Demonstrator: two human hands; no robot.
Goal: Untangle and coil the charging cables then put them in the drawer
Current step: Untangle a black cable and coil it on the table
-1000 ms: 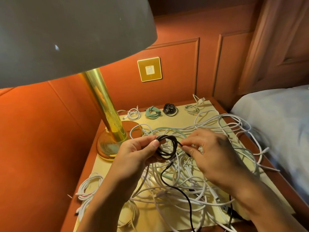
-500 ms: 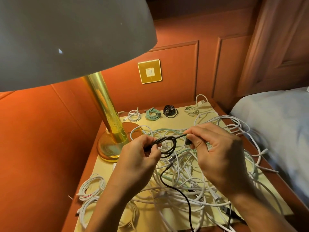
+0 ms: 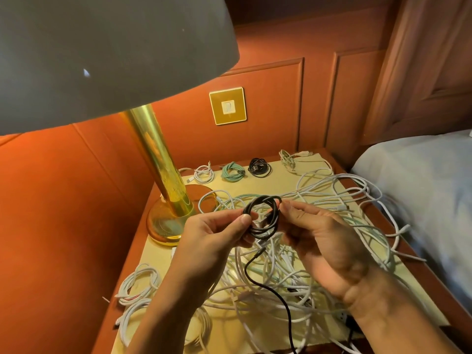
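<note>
Pinching the black cable coil (image 3: pixel 263 233) at its left rim with the left hand (image 3: pixel 214 233) and upper right with the right hand (image 3: pixel 324 244), above the white tangle (image 3: pixel 281 277) on the nightstand (image 3: pixel 275 182); likely to spring open if either pinch slackens, or snag where the loose black tail (image 3: pixel 284 302) crosses the tangle.

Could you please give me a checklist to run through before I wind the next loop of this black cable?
1. Left hand pinches the black coil: ok.
2. Right hand holds the coil's other side: ok.
3. Loops lie together in one ring: ok.
4. Black tail free of the white tangle: cannot tell; it runs over the tangle and off the bottom edge.
5. Whole cable wound: not ok; the tail hangs loose.
6. Drawer open and ready: cannot tell; it is not in view.
</note>
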